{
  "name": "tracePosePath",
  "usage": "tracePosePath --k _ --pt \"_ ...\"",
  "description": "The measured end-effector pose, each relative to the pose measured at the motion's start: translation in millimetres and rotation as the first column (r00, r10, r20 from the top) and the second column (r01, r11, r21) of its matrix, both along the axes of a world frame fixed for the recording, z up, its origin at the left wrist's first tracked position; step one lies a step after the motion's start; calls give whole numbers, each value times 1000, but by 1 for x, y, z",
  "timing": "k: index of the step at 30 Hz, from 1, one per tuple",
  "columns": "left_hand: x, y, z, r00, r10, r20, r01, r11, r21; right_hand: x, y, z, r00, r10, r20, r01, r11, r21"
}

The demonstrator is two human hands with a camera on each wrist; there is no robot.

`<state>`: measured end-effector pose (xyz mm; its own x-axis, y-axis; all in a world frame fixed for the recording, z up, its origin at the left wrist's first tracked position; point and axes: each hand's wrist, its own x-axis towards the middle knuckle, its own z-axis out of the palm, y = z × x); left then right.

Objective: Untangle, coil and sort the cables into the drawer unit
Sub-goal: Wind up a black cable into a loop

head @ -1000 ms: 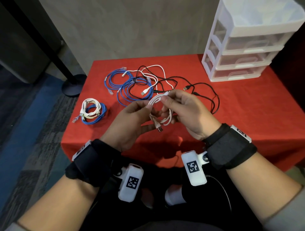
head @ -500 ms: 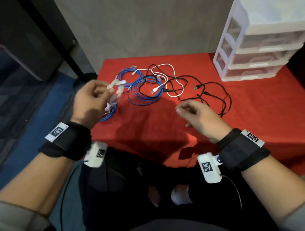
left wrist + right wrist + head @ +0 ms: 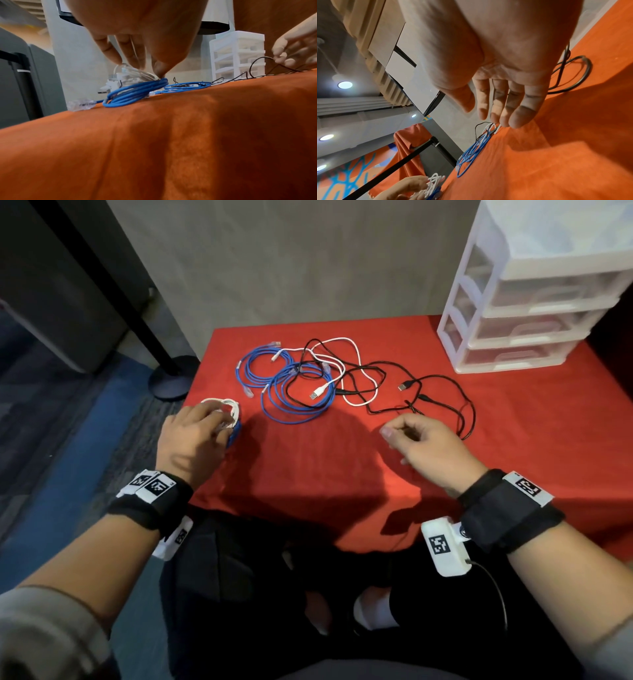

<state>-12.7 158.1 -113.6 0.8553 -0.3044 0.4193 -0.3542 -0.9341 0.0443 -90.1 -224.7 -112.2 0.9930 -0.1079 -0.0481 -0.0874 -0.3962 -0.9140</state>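
At the table's left edge my left hand [image 3: 221,424] comes down on a small pile of coiled cables. Its fingertips pinch a coiled white cable [image 3: 224,405] that lies on a coiled blue cable [image 3: 235,432]. In the left wrist view the fingers [image 3: 120,58] press the white coil [image 3: 130,75] and the thumb tip touches the blue coil [image 3: 133,93]. My right hand [image 3: 397,434] hovers over the front middle of the table, fingers loosely curled and empty; the right wrist view shows the same relaxed hand [image 3: 494,115]. Behind both hands lies a tangle of blue cables [image 3: 294,395], a white cable [image 3: 358,364] and a black cable [image 3: 445,381].
A white drawer unit [image 3: 534,302] with three shut clear drawers stands at the back right of the red-clothed table [image 3: 325,474]. A black pole on a round base [image 3: 171,378] stands on the floor left of the table. A grey wall runs behind.
My left hand carried the coiled white cable from the table's middle to the left and lowered it onto the coil pile. The right hand let go and stayed near the middle, empty.
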Motion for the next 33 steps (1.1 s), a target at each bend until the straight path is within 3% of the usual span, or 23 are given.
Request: tracePosePath --k 5,7,9,11,13,16,19,23,25,28,33 --pt "-6 -4 1 992 -57 111 63 997 -52 4 -11 5 999 -19 46 21 999 -45" --pt "-11 -13 4 988 -84 134 94 993 -75 8 -18 3 989 -64 132 86 983 -164" --pt "-17 -29 7 983 -119 141 135 985 -111 11 -24 1 964 -140 224 214 912 -349" --pt "-22 -50 7 979 -177 99 192 968 -164 14 -32 -2 967 -188 172 249 839 -485" --pt "-29 -75 6 972 -235 31 236 946 -223 15 -37 -5 984 -176 -3 145 820 -554" --pt "-40 -118 1 947 -318 -39 282 885 -370 14 -39 -5 989 -115 -95 53 865 -499" --pt "-52 -159 1 908 -398 -131 277 804 -527 5 -34 9 999 -36 26 44 881 -471" --pt "-62 -204 11 777 -591 -217 276 630 -726 -17 -13 51 958 282 49 -246 901 -358" --pt "-64 -216 19 756 -618 -214 233 561 -794 -23 -10 64 948 310 77 -277 918 -284" --pt "-55 -206 30 784 -568 -251 199 612 -765 -18 -27 70 966 194 174 -154 964 -218" --pt "-37 -150 53 834 -467 -294 205 757 -621 -13 -65 77 982 116 150 -87 978 -190"
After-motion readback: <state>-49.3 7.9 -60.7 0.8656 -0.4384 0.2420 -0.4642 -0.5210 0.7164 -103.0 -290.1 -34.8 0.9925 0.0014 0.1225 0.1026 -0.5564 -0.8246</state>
